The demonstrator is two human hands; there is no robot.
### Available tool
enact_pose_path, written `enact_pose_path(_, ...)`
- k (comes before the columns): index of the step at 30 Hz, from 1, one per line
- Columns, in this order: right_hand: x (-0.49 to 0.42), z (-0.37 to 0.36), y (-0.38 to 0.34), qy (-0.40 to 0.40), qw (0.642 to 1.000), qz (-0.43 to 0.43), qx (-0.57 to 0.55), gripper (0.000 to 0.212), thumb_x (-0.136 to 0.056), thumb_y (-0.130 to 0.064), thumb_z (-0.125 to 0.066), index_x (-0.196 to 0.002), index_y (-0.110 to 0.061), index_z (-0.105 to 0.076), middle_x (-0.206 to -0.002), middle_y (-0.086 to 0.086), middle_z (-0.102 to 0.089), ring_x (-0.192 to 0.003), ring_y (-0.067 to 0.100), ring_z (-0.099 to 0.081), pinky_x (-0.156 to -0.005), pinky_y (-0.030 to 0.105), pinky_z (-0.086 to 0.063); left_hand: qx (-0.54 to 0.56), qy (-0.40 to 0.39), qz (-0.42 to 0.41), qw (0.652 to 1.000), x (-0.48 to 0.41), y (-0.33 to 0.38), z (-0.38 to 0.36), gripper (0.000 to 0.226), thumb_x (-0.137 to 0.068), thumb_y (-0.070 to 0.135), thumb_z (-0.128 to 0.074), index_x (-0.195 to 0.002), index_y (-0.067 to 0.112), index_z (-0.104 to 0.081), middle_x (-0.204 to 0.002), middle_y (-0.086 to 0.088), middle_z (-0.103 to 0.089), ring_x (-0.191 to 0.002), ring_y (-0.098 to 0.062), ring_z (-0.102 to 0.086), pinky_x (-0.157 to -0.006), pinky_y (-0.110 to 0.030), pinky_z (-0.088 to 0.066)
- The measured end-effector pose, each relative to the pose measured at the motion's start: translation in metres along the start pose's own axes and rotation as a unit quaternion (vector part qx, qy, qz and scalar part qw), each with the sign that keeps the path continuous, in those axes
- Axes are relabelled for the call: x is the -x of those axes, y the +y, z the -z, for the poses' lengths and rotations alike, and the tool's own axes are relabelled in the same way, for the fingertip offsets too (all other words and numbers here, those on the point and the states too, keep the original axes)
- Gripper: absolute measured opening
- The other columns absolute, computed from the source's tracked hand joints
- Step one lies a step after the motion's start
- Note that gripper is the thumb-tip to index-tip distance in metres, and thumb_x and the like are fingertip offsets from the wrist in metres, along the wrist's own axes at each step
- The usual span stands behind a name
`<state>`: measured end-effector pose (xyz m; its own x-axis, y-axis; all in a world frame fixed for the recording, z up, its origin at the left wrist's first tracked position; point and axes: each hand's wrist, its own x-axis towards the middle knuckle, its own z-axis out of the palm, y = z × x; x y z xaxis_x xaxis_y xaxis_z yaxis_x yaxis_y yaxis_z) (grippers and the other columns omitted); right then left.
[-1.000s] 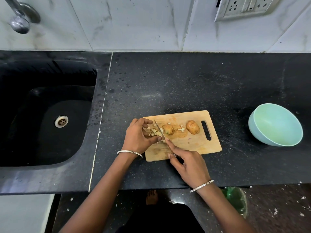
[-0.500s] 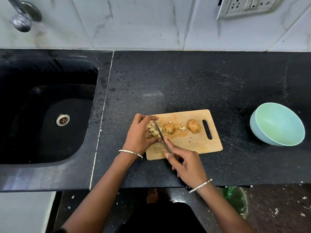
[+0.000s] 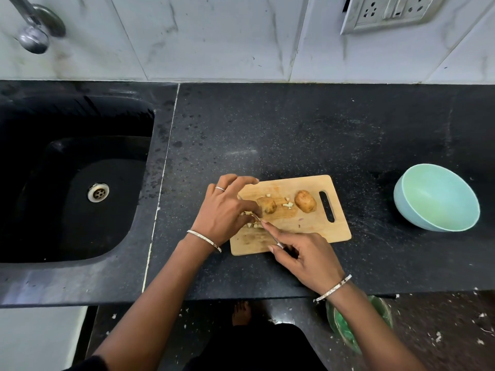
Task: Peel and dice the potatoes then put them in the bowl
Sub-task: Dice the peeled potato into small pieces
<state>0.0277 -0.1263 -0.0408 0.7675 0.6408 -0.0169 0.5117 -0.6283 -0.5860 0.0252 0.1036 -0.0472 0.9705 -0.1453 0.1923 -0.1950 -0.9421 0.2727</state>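
A wooden cutting board (image 3: 308, 231) lies on the black counter. On it sit a whole brown potato (image 3: 305, 201), a partly cut potato piece (image 3: 267, 205) and several small pale dice (image 3: 288, 204). My left hand (image 3: 225, 210) lies over the board's left end, fingers curled over a pile of dice and mostly hiding it. My right hand (image 3: 302, 257) grips a knife (image 3: 263, 228) by its handle, index finger along the spine, blade tip among the dice under my left hand. A pale green bowl (image 3: 439, 199) stands tilted at the right, with nothing in it.
A black sink (image 3: 75, 183) with a steel drain fills the left, with a tap (image 3: 33, 30) above it. A socket panel (image 3: 388, 12) is on the tiled wall. Below the counter edge a green bin (image 3: 348, 325) stands on a floor strewn with peelings.
My left hand has spread further over the diced pile and shifted toward the cut potato piece. The knife blade has dropped lower and flatter against the board.
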Motion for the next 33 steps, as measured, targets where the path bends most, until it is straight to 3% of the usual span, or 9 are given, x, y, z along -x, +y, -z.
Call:
enact_pose_path(6,0.014,0.022,0.012,-0.024,1.000,0.003,0.004,0.050,-0.091,-0.045,-0.063,-0.132,-0.066,-0.042,-0.058,-0.011,-0.044,-0.050,0.011,-0.040,-0.046,0.019,-0.029,0.030,-0.008,0.051,0.998,-0.003,-0.015,-0.007,0.011,-0.075,0.036,-0.077,-0.085,0.040,-0.074,-0.121,0.011,-0.059,-0.113,-0.024,-0.049,-0.079,-0.041,-0.043)
enact_pose_path(11,0.028,0.037,0.031,-0.004,0.993,-0.042,-0.111,0.052,-0.088,-0.032,-0.072,-0.129,-0.058,-0.053,-0.059,-0.004,-0.029,-0.053,0.005,-0.032,-0.054,0.022,-0.029,0.105,-0.002,0.109,0.988,-0.001,-0.017,-0.018,0.011,-0.084,0.037,-0.071,-0.094,0.034,-0.073,-0.098,0.013,-0.069,-0.094,-0.018,-0.058,-0.077,-0.045,-0.049)
enact_pose_path(13,0.028,0.036,0.033,0.010,0.985,-0.068,-0.158,0.052,-0.089,-0.029,-0.071,-0.131,-0.054,-0.054,-0.061,0.008,-0.031,-0.053,0.014,-0.039,-0.057,0.024,-0.038,0.124,0.010,0.123,0.985,0.000,-0.015,-0.022,0.012,-0.088,0.035,-0.067,-0.098,0.032,-0.073,-0.095,0.013,-0.071,-0.090,-0.017,-0.060,-0.076,-0.044,-0.050)
enact_pose_path(15,0.025,0.032,0.028,0.031,0.977,-0.086,-0.195,0.052,-0.090,-0.023,-0.071,-0.132,-0.050,-0.056,-0.058,0.016,-0.038,-0.050,0.018,-0.047,-0.052,0.031,-0.047,0.120,0.034,0.136,0.983,0.000,-0.009,-0.024,0.013,-0.090,0.036,-0.064,-0.100,0.032,-0.072,-0.094,0.013,-0.071,-0.090,-0.017,-0.060,-0.076,-0.043,-0.050)
enact_pose_path(19,0.021,0.019,0.013,0.053,0.957,-0.108,-0.265,0.048,-0.092,-0.015,-0.069,-0.132,-0.038,-0.059,-0.057,0.020,-0.057,-0.045,0.004,-0.048,-0.048,0.020,-0.046,0.071,0.040,0.169,0.982,-0.006,0.013,-0.024,0.030,-0.081,0.055,-0.065,-0.105,0.037,-0.069,-0.103,0.015,-0.067,-0.101,-0.015,-0.055,-0.079,-0.036,-0.041)
enact_pose_path(24,0.022,0.003,0.005,0.058,0.945,-0.127,-0.295,0.047,-0.093,-0.018,-0.068,-0.134,-0.036,-0.058,-0.059,0.020,-0.059,-0.044,0.004,-0.048,-0.048,0.023,-0.048,0.032,0.013,0.198,0.980,-0.015,0.027,-0.029,0.036,-0.076,0.060,-0.068,-0.104,0.037,-0.069,-0.106,0.016,-0.065,-0.105,-0.014,-0.051,-0.077,-0.033,-0.031)
enact_pose_path(33,0.023,-0.005,0.005,0.068,0.951,-0.124,-0.275,0.047,-0.094,-0.020,-0.067,-0.136,-0.038,-0.056,-0.059,0.023,-0.056,-0.044,0.004,-0.054,-0.052,0.028,-0.052,0.064,0.019,0.224,0.972,-0.015,0.027,-0.030,0.030,-0.078,0.053,-0.070,-0.105,0.038,-0.071,-0.103,0.015,-0.070,-0.104,-0.014,-0.053,-0.078,-0.033,-0.031)
